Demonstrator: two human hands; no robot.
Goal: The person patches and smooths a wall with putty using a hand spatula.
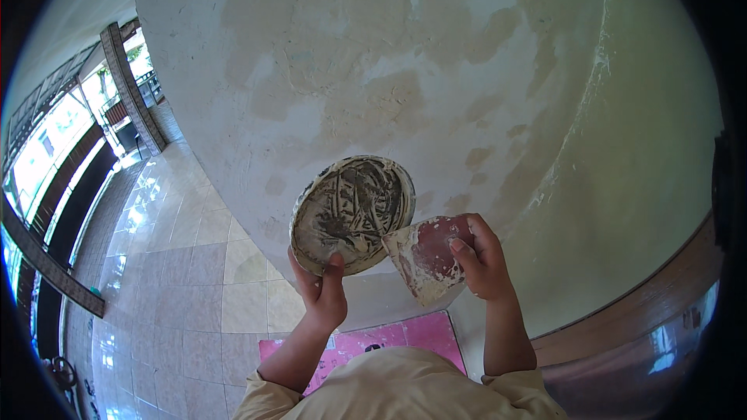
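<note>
My left hand [324, 292] grips the lower rim of a round shallow pan [354, 214], thumb over the edge. Streaked, pale putty coats the pan's dark inside and crusts its rim. In my right hand [484, 260] is a reddish-brown putty scraper [436, 255], its flat blade spattered with dried filler. The scraper's left corner is at the pan's lower right rim; whether it touches cannot be made out. Beyond both hands rises a pale wall [334, 54] with damp-looking beige patches of filler.
A pink mat or board [424, 333] lies on the floor below me. Tiled floor [187, 280] stretches left toward a post [132, 85] and an open, bright side. A whitish cracked line [599, 70] runs down the wall at right. Brown glossy furniture [630, 342] stands at lower right.
</note>
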